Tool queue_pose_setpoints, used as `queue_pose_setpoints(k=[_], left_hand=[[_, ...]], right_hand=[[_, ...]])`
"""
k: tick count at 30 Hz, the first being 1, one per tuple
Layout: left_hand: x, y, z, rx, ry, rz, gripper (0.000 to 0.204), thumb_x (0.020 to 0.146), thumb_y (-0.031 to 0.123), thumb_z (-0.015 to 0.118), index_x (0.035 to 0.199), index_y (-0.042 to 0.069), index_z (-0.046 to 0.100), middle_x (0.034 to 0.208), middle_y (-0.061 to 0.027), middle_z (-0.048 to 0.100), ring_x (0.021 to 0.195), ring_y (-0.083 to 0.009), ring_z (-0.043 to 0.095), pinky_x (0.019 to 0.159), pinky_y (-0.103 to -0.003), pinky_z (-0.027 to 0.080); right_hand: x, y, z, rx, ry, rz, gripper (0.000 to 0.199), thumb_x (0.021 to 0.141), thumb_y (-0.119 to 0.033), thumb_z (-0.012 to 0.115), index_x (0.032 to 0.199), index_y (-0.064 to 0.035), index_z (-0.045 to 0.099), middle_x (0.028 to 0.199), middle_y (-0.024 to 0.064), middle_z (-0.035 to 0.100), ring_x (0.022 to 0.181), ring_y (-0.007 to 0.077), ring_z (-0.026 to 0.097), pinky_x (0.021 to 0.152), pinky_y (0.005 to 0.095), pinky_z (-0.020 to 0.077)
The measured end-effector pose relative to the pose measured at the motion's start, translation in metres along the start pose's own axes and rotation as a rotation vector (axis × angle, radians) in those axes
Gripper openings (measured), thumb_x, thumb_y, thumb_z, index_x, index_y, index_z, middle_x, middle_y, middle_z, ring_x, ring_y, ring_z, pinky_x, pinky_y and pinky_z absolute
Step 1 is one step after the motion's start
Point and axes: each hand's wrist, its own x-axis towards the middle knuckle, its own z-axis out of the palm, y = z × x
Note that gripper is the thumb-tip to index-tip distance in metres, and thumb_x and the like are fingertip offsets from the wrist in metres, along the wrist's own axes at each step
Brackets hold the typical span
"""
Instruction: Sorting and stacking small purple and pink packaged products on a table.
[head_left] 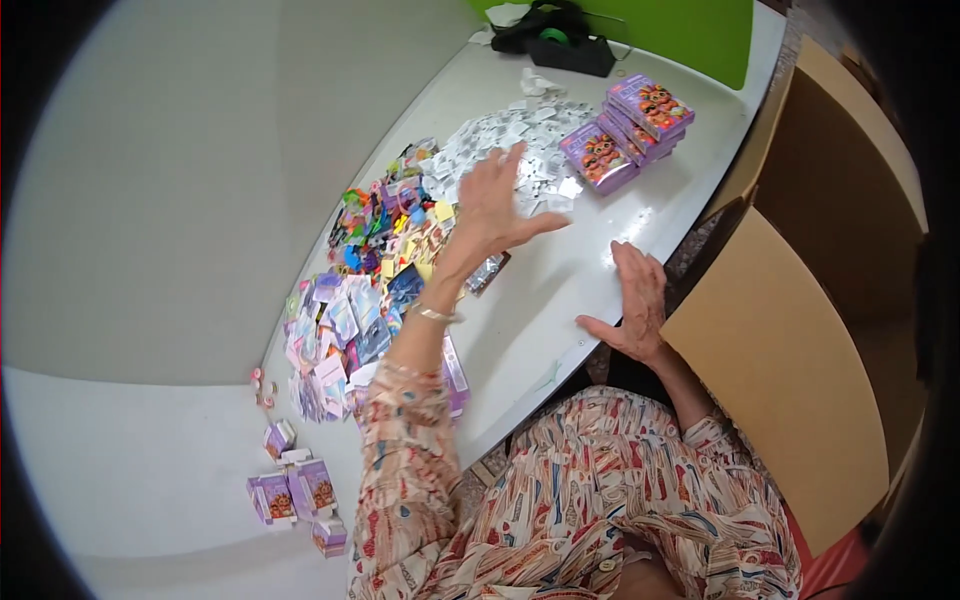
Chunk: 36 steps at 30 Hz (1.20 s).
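My left hand [490, 208] is stretched over the white table with fingers spread and nothing in it. Just beyond it lies a wide heap of small white packets [480, 135]. My right hand [640, 308] is also empty, fingers apart, at the table's near edge. Stacked purple boxes [655, 108] with printed cartoon figures stand beyond the right hand. Left of my left wrist spreads a pile of small colourful pieces [365, 220], and nearer to me a pile of printed cards [345, 310]. A small silvery packet [488, 272] lies beside my left forearm, which partly hides a flat purple carton [455, 375].
A large open cardboard box [790, 370] stands close on my right, its flap beside my right forearm. A black tape dispenser [572, 54] sits at the far end by a green panel [690, 40]. Several purple boxes [312, 485] lie at the lower left.
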Motion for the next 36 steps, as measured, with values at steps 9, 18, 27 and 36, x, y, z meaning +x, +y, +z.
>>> queue_pose_setpoints(k=[9,18,27,36], left_hand=[[-0.117,-0.034,-0.037,0.188,-0.082,-0.319,0.053,0.074,0.027,0.077,0.115,-0.002,0.061,0.099,-0.0204,0.064,0.099,-0.0368,0.056,0.087,-0.044,0.044],[-0.122,-0.023,-0.036,0.043,0.156,-0.359,0.011,0.081,0.007,0.064,0.091,0.005,0.067,0.088,-0.0129,0.066,0.085,-0.0302,0.060,0.077,-0.040,0.047],[-0.186,-0.052,-0.124,-0.175,0.292,-0.646,0.028,0.085,0.022,0.067,0.107,0.003,0.066,0.098,-0.0138,0.068,0.088,-0.0232,0.064,0.075,-0.034,0.049],[-0.260,-0.014,-0.082,0.191,-0.231,-0.409,0.044,0.071,0.034,0.079,0.102,0.007,0.064,0.128,-0.0188,0.051,0.119,-0.0373,0.044,0.102,-0.044,0.034]], right_hand=[[0.020,-0.030,0.006,0.070,0.039,0.080,0.080,0.077,-0.024,0.076,0.138,0.0046,0.035,0.133,0.0242,0.044,0.123,0.0387,0.043,0.105,0.0468,0.0324],[0.022,-0.037,0.032,0.332,-0.007,0.203,0.064,0.081,-0.014,0.073,0.135,0.0007,0.040,0.127,0.0213,0.049,0.113,0.0328,0.054,0.096,0.0404,0.0450],[0.020,-0.058,0.034,0.302,-0.103,0.071,0.058,0.081,-0.010,0.072,0.131,0.0009,0.045,0.123,0.0203,0.053,0.113,0.0339,0.054,0.096,0.0389,0.0448],[0.015,-0.080,0.049,0.359,-0.180,-0.109,0.056,0.078,-0.009,0.074,0.127,0.0010,0.048,0.124,0.0214,0.054,0.113,0.0370,0.052,0.095,0.0421,0.0442]])
